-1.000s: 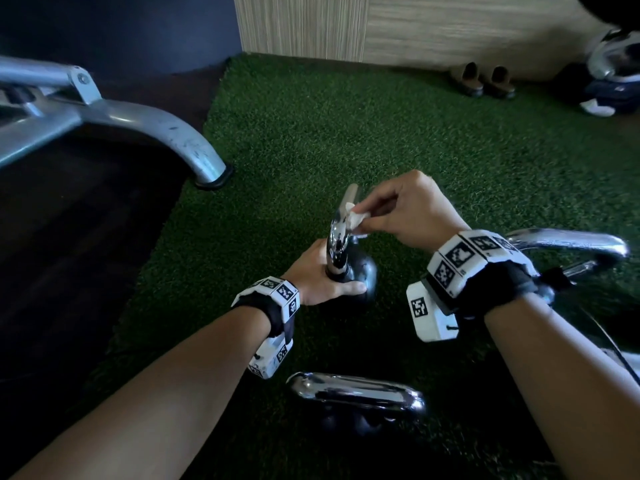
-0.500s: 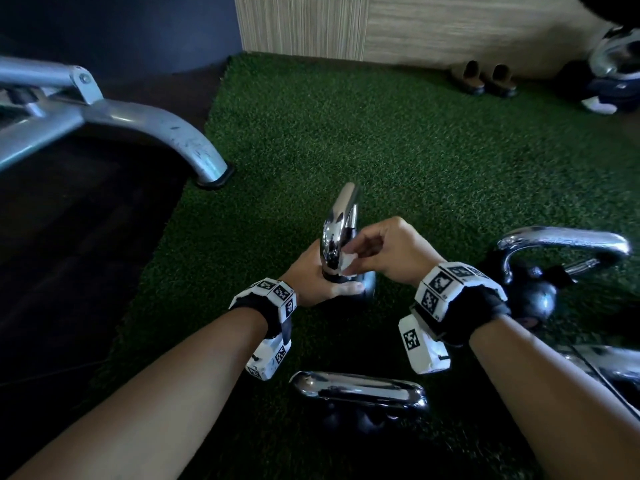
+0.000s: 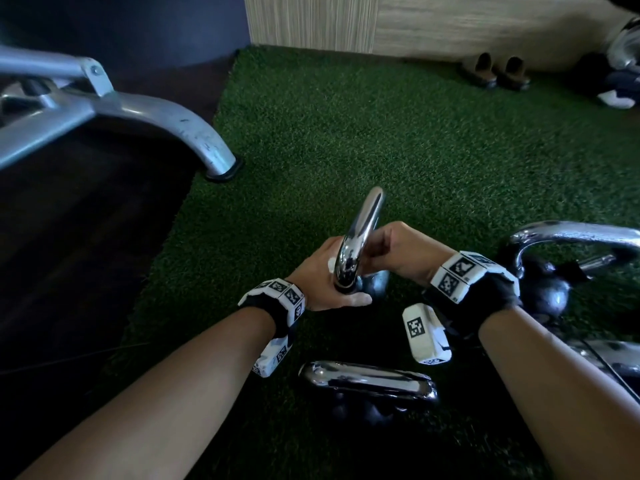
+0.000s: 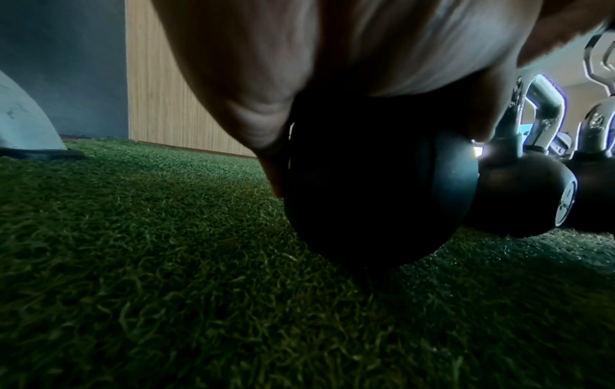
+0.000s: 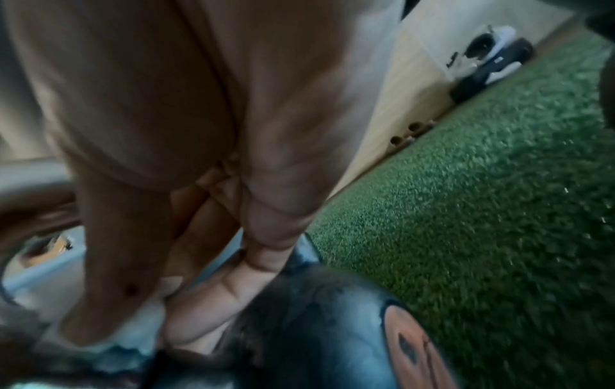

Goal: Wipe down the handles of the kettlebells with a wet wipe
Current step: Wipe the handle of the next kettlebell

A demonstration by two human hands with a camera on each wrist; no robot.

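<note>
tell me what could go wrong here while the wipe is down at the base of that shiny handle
1. The black kettlebell rests on soft green turf, steadied only by the left hand; a hard rub could tip it.
2. The white wet wipe is a small wad under the right hand fingertips; it may slip out against the chrome handle.
3. Another chrome-handled kettlebell lies close by the forearms and could be knocked.

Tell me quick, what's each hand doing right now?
Left hand: grips the kettlebell at the handle's base.
Right hand: pinches the wet wipe against the handle.
</note>
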